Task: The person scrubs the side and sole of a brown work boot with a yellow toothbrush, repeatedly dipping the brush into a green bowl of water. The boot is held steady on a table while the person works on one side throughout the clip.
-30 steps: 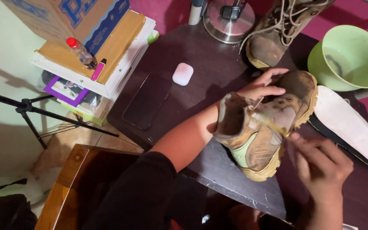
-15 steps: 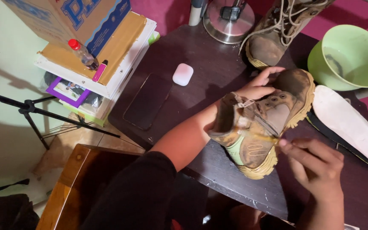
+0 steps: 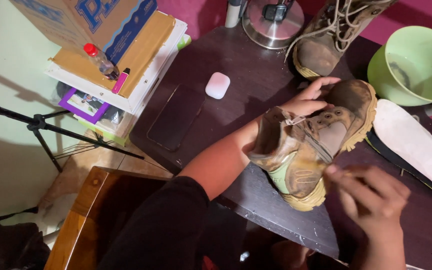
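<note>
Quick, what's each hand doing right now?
Left hand: holding the muddy boot.
Right hand: fingers pinched at the boot's side; blurred, contents unclear.

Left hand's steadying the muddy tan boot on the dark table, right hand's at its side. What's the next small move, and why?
Probably keep working the right hand along the heel-side of the muddy tan boot: dirt shows on its upper and yellowish sole, and the left hand braces its toe end. What the right fingers hold is too blurred to tell.
</note>
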